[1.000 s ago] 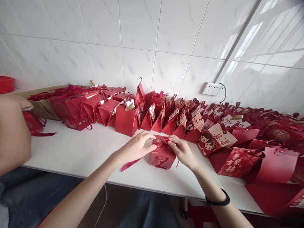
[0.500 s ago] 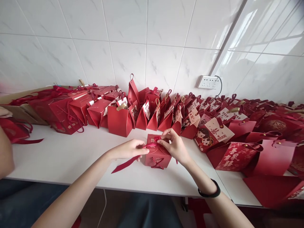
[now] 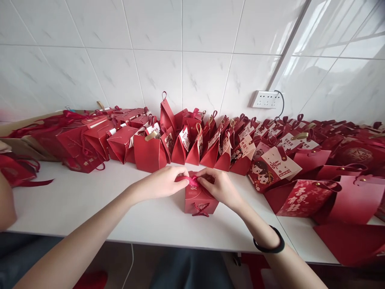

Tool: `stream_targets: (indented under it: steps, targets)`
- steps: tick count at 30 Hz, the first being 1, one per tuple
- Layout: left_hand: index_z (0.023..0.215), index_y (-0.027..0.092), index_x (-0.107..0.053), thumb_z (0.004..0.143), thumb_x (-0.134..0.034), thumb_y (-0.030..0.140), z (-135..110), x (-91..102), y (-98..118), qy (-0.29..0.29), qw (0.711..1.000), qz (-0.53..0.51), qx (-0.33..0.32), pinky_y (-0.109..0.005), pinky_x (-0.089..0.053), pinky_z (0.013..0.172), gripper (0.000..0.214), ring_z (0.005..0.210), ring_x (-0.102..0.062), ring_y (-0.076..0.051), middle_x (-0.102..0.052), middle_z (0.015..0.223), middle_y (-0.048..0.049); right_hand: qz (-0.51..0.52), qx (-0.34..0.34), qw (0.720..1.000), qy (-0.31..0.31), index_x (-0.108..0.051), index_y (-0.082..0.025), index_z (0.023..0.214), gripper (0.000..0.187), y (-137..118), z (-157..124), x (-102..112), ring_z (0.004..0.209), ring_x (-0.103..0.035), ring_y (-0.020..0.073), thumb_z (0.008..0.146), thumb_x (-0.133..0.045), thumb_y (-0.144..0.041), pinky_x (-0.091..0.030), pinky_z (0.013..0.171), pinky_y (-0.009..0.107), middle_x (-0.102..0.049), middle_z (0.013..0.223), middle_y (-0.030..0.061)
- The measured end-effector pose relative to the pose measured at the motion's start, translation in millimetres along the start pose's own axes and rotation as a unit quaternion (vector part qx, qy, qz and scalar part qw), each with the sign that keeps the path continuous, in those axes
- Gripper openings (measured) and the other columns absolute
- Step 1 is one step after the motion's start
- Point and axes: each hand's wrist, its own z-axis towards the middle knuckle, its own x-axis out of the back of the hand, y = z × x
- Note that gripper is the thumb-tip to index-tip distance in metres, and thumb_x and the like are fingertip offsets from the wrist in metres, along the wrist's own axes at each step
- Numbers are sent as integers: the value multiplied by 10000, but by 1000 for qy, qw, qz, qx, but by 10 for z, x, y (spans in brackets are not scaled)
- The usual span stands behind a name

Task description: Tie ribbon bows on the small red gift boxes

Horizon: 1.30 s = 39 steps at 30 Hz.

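Note:
A red gift box (image 3: 198,200) with a twisted cord handle on its near side stands upright on the white table (image 3: 144,214) in front of me. Across its top runs a red ribbon (image 3: 192,182), bunched at the middle. My left hand (image 3: 168,181) pinches the ribbon between thumb and fingers at the left of the box top. From the right, my right hand (image 3: 218,186) pinches the same ribbon close to its centre, thumb against forefinger. The fingers partly hide the ribbon and the back of the box.
Rows of red gift boxes (image 3: 150,152) line the wall side, with more at the right (image 3: 303,196). At the left edge, another person's arm (image 3: 6,200) is beside a red box with a trailing ribbon (image 3: 36,183). A socket strip (image 3: 266,99) is on the tiled wall.
My left hand has moved up and inward to the ribbon's centre; the long tail that hung left of the box no longer shows. The right hand stays at the top of the box.

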Motion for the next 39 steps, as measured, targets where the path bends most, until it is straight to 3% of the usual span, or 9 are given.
stream_targets:
  steps: [6, 9, 11, 14, 17, 22, 28, 34, 39]
  targets:
    - [857, 218, -603, 849, -374, 236, 56, 42, 233, 32, 991, 91, -97, -243, -390, 626, 230, 753, -570, -146, -604, 934, -13, 40, -2, 999, -2, -637, -186, 829, 110, -14, 29, 1, 771, -670, 170, 799, -533, -163, -494, 715, 272, -716, 867, 32]
    - [996, 242, -570, 847, -371, 233, 95, 55, 250, 16, 991, 87, -98, -239, -373, 555, 248, 628, -553, -133, -617, 801, 10, 62, -6, 998, 6, -596, -184, 819, 57, -3, 32, 3, 756, -667, 167, 774, -561, -183, -498, 697, 268, -709, 816, 24]
    - [935, 239, -574, 832, -402, 248, 92, 76, 254, -6, 991, 96, -89, -240, -324, 475, 201, 493, -483, -110, -595, 730, 23, 75, -11, 997, 8, -585, -183, 814, 54, 18, 29, 6, 758, -663, 166, 770, -568, -207, -500, 701, 272, -702, 802, 24]
    - [838, 224, -596, 775, -486, 209, 51, 105, 250, -7, 986, 123, -116, -239, -342, 488, 128, 479, -466, -81, -604, 867, 10, 91, -17, 996, 11, -579, -176, 795, 70, 58, 25, 3, 749, -655, 158, 763, -573, -238, -502, 711, 276, -694, 806, 32]
    - [884, 234, -625, 785, -460, 149, 6, 105, 231, 14, 977, 165, -134, -240, -369, 541, 211, 540, -502, -89, -575, 892, 1, 103, -20, 994, 14, -578, -173, 795, 97, 87, 23, -14, 762, -651, 153, 763, -583, -265, -499, 722, 274, -692, 827, 36]
    - [905, 233, -642, 836, -485, 285, -25, 78, 211, 27, 973, 195, -122, -246, -369, 525, 179, 608, -536, -125, -531, 830, -8, 112, -28, 993, 13, -578, -174, 797, 106, 91, 16, -39, 769, -652, 152, 772, -582, -277, -502, 724, 274, -692, 836, 37]
    - [963, 220, -649, 840, -440, 125, -43, 74, 188, 32, 958, 241, -150, -244, -404, 579, 260, 646, -564, -120, -544, 866, -15, 98, -13, 995, 16, -580, -175, 805, 123, 95, 6, -34, 774, -656, 160, 785, -585, -297, -506, 729, 284, -694, 843, 43]
    - [879, 177, -658, 901, -469, 233, -95, 39, 125, 47, 951, 270, -140, -250, -421, 608, 199, 680, -575, -128, -552, 862, -21, 94, -25, 995, 24, -583, -181, 792, 160, 102, -5, -48, 739, -650, 162, 787, -599, -340, -505, 699, 277, -685, 794, 38]
    - [859, 171, -647, 903, -479, 255, -84, 3, 77, 69, 951, 247, -175, -267, -448, 694, 193, 805, -591, -148, -551, 998, -40, 94, -24, 995, 32, -593, -180, 797, 172, 104, -20, -60, 730, -638, 161, 784, -610, -351, -497, 680, 274, -683, 817, 45]
